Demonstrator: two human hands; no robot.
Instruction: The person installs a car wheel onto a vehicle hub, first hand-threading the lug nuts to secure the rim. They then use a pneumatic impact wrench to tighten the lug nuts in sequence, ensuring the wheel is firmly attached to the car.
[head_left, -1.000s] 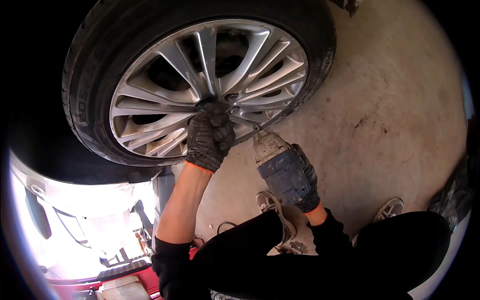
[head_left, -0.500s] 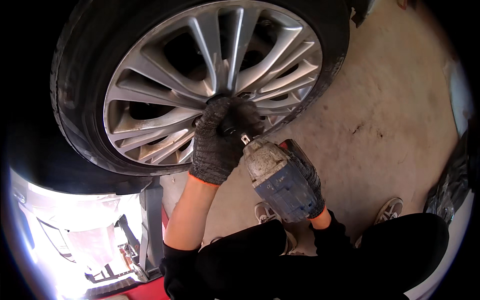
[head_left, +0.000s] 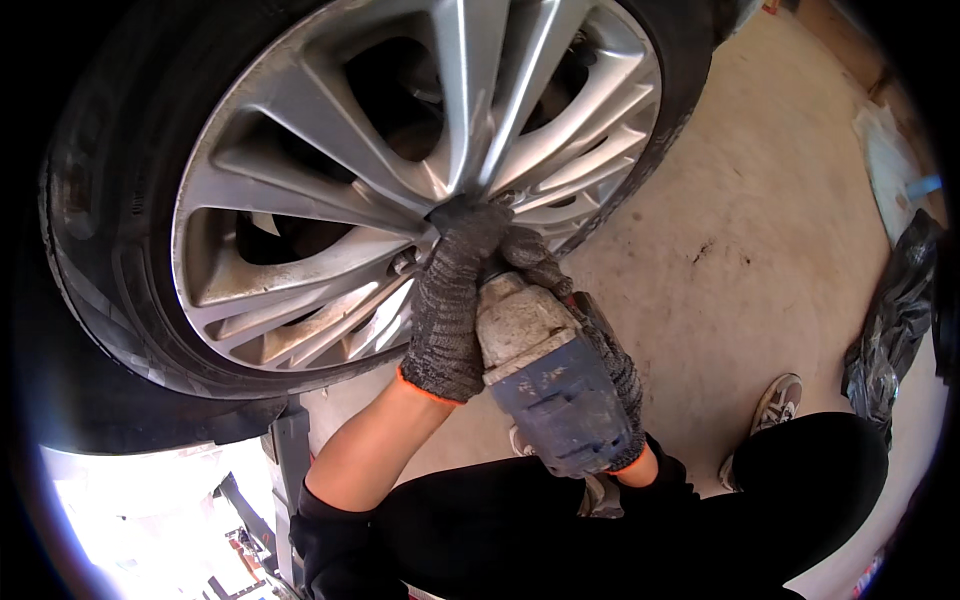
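A car wheel with a silver multi-spoke alloy rim (head_left: 300, 200) and black tyre (head_left: 90, 290) fills the upper left. My left hand (head_left: 455, 300), in a grey knit glove with an orange cuff, reaches to the wheel's hub and wraps around the front end of a worn blue and grey impact wrench (head_left: 545, 370). My right hand (head_left: 610, 380), also gloved, grips the wrench body from the right side. The wrench nose points at the hub, its tip hidden behind my left glove.
Bare concrete floor (head_left: 760, 190) stretches to the right. My black-trousered legs and a shoe (head_left: 775, 405) lie at the bottom right. A black plastic bag (head_left: 895, 320) and pale sheet sit at the right edge. A grey lift arm (head_left: 290, 450) stands below the tyre.
The view has closed in on the wheel. My right hand brought the wrench up to the hub, and my left hand shifted from the hub onto the wrench's front end.
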